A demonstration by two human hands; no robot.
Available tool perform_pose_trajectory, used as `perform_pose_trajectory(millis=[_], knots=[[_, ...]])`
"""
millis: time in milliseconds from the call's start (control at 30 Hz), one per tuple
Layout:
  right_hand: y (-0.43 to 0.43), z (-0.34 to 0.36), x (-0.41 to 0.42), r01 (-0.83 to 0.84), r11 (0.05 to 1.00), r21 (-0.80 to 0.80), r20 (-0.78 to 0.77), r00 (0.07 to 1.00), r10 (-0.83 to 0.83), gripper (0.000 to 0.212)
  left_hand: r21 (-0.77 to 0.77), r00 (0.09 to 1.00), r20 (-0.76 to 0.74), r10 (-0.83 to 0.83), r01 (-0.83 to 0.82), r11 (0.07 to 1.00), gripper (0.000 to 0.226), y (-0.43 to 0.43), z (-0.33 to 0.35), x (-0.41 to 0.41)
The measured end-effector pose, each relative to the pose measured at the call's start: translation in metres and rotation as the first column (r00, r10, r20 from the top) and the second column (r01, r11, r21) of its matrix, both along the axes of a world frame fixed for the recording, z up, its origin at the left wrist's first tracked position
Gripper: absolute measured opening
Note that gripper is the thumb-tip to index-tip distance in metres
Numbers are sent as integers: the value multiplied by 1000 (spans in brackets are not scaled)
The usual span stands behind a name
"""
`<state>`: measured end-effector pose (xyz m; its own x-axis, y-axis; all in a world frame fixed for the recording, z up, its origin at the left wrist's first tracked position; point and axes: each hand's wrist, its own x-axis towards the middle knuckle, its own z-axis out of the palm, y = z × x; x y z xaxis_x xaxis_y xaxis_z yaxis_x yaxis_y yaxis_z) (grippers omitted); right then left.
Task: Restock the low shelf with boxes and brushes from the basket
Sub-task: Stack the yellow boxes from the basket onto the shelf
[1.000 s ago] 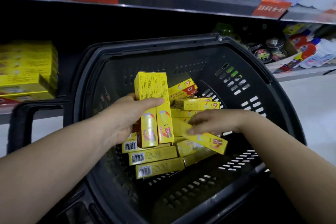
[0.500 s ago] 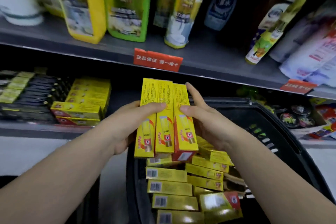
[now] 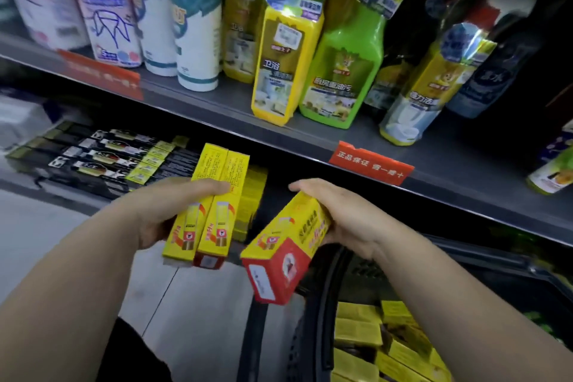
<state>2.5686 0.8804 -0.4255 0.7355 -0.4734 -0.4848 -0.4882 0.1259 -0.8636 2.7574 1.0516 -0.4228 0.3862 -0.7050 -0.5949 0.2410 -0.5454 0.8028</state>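
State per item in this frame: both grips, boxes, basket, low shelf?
Left grip: holds two boxes side by side.
Right grip: holds one box, tilted.
Basket: yellow boxes inside.
Low shelf: partly stocked, yellow stack beside black boxes.

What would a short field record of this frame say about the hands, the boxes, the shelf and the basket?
left: left hand grips two long yellow cardboard boxes side by side
right: right hand grips one yellow cardboard box with a red end, tilted
shelf: low grey shelf holds a stack of yellow boxes and black brush packs
basket: black plastic basket at lower right, more yellow boxes inside
stage: held boxes in front of the shelf, not yet placed
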Motion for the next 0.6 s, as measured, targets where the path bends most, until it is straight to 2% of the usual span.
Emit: perform_pose_trajectory(millis=[133,200,300,367,433,533,600], knots=[[-11,-12,38,24,996,-83,-141,989,-36,50,79,985,114,127,-136,988,98,7,-19,35],[-22,-25,53,90,988,-124,-163,981,-109,58,75,970,139,199,-210,975,92,10,-30,51],[-38,-53,72,158,947,-278,-183,960,-214,68,58,947,200,250,-266,962,67,11,-44,66],[-45,-71,87,147,926,-349,-177,960,-219,64,39,937,238,257,-274,961,50,14,-50,74],[-50,-90,105,97,915,-391,-187,965,-182,56,20,929,252,270,-283,959,40,16,-52,82],[-57,-116,131,-115,845,-523,-310,949,-63,50,7,921,265,287,-300,954,40,18,-56,91],[-59,-133,145,-218,809,-546,-372,928,-2,49,7,906,291,307,-323,946,43,17,-58,95]])
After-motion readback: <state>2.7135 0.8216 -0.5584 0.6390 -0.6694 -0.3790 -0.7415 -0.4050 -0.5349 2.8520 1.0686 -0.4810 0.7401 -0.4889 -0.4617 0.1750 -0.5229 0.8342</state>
